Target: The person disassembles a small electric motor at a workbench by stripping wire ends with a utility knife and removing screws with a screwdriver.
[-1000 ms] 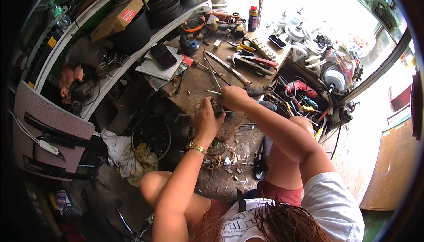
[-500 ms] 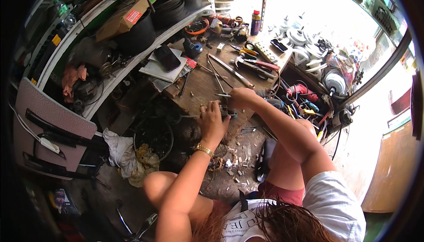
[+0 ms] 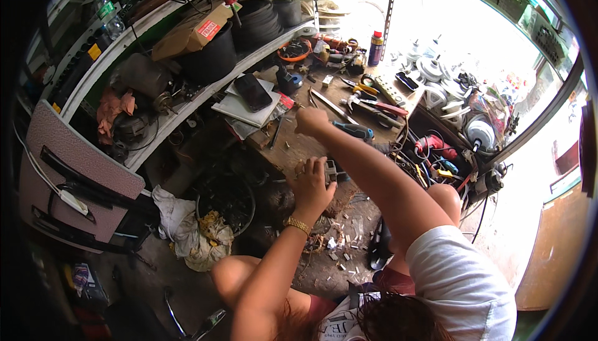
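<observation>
My left hand (image 3: 309, 184) is held low in front of the wooden bench (image 3: 299, 148), its fingers closed on a small grey metal part (image 3: 331, 171). My right hand (image 3: 311, 120) is stretched out over the bench top with the fingers curled. Whether anything is inside them is hidden. A blue-handled screwdriver (image 3: 355, 131) lies just right of that hand, and a long flat metal tool (image 3: 330, 104) lies beyond it. A bracelet sits on my left wrist. My knees are bent below the bench.
A dark phone (image 3: 252, 92) lies on a stack of papers. Red-handled pliers (image 3: 386, 108), a spray can (image 3: 375, 47) and white round parts (image 3: 433, 70) crowd the bench's far end. A black bucket (image 3: 215, 62) and cardboard box (image 3: 193, 33) stand on the shelf. Rags (image 3: 187, 232) and scraps (image 3: 342, 244) litter the floor.
My right hand has left the part in my left hand and reached forward onto the bench. The left hand has stayed low with the part.
</observation>
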Motion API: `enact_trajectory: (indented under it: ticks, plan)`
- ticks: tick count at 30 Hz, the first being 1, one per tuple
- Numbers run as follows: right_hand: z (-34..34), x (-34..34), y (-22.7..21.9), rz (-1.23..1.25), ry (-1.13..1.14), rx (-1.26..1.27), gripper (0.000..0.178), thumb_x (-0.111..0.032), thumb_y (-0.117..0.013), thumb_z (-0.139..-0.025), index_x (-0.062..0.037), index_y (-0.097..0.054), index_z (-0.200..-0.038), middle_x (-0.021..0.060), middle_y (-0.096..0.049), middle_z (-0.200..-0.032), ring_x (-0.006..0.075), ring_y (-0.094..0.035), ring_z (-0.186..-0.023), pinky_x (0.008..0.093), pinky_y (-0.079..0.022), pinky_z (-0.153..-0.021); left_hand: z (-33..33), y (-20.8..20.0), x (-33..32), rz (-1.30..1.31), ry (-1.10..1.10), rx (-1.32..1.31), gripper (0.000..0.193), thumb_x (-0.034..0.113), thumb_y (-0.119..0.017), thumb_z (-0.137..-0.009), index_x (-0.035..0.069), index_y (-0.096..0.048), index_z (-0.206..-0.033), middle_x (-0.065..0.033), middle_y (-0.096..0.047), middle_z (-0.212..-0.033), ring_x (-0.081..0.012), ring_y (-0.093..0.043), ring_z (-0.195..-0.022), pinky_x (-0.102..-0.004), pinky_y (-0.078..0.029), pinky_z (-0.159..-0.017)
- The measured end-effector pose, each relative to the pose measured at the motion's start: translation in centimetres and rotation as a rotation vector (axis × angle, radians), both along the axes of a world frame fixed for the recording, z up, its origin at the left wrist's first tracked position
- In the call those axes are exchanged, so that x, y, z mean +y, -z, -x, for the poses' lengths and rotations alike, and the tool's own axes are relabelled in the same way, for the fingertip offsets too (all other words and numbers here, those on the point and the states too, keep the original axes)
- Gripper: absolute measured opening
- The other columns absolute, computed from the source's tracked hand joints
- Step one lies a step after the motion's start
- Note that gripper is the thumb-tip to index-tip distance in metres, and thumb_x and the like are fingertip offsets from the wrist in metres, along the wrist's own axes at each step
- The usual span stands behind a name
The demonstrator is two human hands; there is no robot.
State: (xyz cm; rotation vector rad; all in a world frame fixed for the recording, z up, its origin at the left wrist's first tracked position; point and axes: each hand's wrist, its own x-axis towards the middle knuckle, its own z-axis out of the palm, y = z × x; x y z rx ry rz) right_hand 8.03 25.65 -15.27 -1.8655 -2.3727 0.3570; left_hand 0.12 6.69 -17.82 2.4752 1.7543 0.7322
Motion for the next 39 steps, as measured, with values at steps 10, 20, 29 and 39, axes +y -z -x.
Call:
enact_trajectory:
  ticks: [10, 20, 29, 39]
  plan:
    - [4.3, 3.3, 4.8, 0.019, 0.048, -0.071, 0.039, -0.034, -0.08, -0.072, -0.0081, -0.074, -0.101, 0.0131, -0.073, -0.102, 0.0312, -0.071, -0.097, 0.0414, -0.057, -0.079, -0.3, 0.7, -0.1, 0.007, 0.055, 0.008, 0.073, 0.032, -0.079, -0.07, 0.008, -0.048, -0.131, -0.012, -0.05, -0.13, -0.0337, -0.047, -0.121, -0.058, -0.036, -0.095]
    - [2.9, 7.9, -8.0, 0.103, -0.493, -0.04, 0.061, -0.043, -0.086, -0.063, -0.003, -0.072, -0.106, 0.0177, -0.072, -0.105, 0.0311, -0.07, -0.095, 0.0428, -0.057, -0.078, 2.3, -0.4, 0.3, 0.265, 0.133, -0.012, 0.102, 0.043, -0.084, -0.068, 0.012, -0.029, -0.149, -0.0129, -0.039, -0.146, -0.0355, -0.037, -0.135, -0.0569, -0.033, -0.105]
    - [-16.9, -4.7, -9.7, 0.383, -0.098, 0.551, 0.075, -0.021, -0.073, -0.088, -0.0087, -0.029, -0.148, 0.0128, -0.067, -0.094, 0.0173, -0.065, -0.072, 0.0331, -0.054, -0.062, 3.4, 0.6, 1.9, 0.33, 0.191, -0.134, 0.094, 0.032, -0.089, -0.063, 0.016, -0.037, -0.139, -0.0059, -0.044, -0.139, -0.0311, -0.048, -0.128, -0.0656, -0.032, -0.104]
    - [-22.3, -27.8, -7.6, 0.531, 0.096, 1.138, 0.061, -0.021, -0.069, -0.091, -0.009, -0.044, -0.146, 0.0023, -0.063, -0.096, 0.0035, -0.053, -0.068, 0.0201, -0.043, -0.056, 3.9, 0.3, 1.8, 0.229, 0.266, -0.297, 0.088, 0.014, -0.09, -0.056, 0.007, -0.04, -0.128, -0.0143, -0.048, -0.126, -0.0346, -0.049, -0.122, -0.042, -0.042, -0.105]
